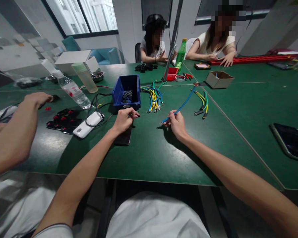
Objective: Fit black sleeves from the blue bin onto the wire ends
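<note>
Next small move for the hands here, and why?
I'd probably bring the left hand across to the near end of the blue wire. The right hand grips the wire close to that end, which points left, and a gap separates it from the left fingers. Whether those fingers already pinch something small, I can't tell.

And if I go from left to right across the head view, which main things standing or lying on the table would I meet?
Clear water bottle → blue bin → large bunch of wires → green bottle → smaller group of wires → phone at the far right.
</note>
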The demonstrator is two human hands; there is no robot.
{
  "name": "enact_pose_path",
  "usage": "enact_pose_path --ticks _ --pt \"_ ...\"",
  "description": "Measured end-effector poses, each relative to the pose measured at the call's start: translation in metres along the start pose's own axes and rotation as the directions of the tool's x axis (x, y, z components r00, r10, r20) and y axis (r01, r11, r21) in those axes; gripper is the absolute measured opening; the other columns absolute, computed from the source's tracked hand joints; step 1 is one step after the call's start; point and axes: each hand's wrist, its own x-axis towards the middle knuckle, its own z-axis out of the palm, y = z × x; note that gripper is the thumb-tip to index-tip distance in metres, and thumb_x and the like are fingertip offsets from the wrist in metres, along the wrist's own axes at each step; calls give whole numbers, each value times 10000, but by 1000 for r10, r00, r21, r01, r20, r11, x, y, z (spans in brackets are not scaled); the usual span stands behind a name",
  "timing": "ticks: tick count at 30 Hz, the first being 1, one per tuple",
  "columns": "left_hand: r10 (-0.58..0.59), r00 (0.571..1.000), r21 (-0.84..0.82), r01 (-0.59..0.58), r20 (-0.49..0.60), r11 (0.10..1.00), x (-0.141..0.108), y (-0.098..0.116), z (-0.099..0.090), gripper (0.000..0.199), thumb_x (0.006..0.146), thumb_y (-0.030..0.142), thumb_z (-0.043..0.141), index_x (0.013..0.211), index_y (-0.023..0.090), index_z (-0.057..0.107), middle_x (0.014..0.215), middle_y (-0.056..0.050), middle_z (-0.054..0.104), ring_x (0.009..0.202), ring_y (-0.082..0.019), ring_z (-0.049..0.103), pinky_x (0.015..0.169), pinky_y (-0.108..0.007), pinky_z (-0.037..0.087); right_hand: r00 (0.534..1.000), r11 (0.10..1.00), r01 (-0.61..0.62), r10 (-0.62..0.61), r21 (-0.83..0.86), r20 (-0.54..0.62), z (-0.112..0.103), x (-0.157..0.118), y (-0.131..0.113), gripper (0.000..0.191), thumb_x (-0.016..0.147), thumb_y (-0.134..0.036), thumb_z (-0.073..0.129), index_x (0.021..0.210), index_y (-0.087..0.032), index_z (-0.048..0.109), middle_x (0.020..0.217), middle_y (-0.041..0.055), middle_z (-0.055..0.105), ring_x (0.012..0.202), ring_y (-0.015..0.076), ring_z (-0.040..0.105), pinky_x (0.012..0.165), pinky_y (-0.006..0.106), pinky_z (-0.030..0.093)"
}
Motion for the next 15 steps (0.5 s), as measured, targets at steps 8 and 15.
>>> enact_pose_path --ticks 8,15 --pt "-114 992 -137 105 -55 985 6 -7 -15 247 698 198 641 556 161 442 837 -91 697 838 -207 670 739 -339 523 1000 1000 3 -3 15 19 2 -2 -7 359 802 -550 568 907 -223 464 665 -41 538 520 126 603 441 226 473" --pt "-209 962 -219 246 178 944 7 -8 -27 294 673 223 679 549 158 420 853 -88 685 865 -203 655 769 -345 511 1000 1000 -12 11 24 26 3 -2 -6 360 792 -538 584 910 -215 476 653 -43 535 501 123 592 422 221 455"
